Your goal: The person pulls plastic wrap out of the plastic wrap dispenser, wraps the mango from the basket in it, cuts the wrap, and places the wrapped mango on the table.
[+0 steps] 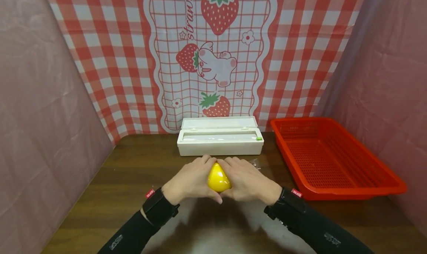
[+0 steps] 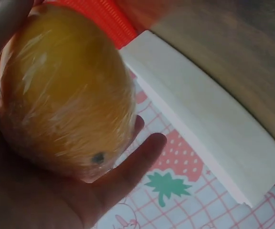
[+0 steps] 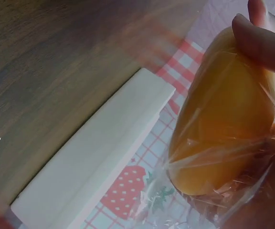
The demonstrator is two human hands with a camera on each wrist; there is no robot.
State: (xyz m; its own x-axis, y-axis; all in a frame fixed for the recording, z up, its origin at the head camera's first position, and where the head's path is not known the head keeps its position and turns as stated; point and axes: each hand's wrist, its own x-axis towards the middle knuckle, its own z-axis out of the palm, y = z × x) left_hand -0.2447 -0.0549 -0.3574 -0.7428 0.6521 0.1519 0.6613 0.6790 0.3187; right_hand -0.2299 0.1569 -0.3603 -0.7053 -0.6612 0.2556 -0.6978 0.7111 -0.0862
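Both hands hold a smooth yellow fruit, mango-like in shape (image 1: 218, 178), between them above the front part of the table. Clear plastic film wraps it, and a dark spot shows near one end in the left wrist view. My left hand (image 1: 191, 178) cups it from the left side, thumb below. From the right, my right hand (image 1: 247, 180) grips it, with loose film (image 3: 242, 186) bunched by the palm in the right wrist view. Beyond the hands stands a white cling film dispenser (image 1: 220, 148), its lid (image 1: 219, 122) raised, with a green slider (image 1: 259, 138) at its right end.
A red plastic basket (image 1: 350, 191) stands on the right of the brown wooden table (image 1: 133, 165). A scrap of clear film (image 1: 255, 163) lies behind the right hand. A checked strawberry cloth (image 1: 123, 61) hangs at the back, with pink cloth (image 1: 50, 98) at the sides.
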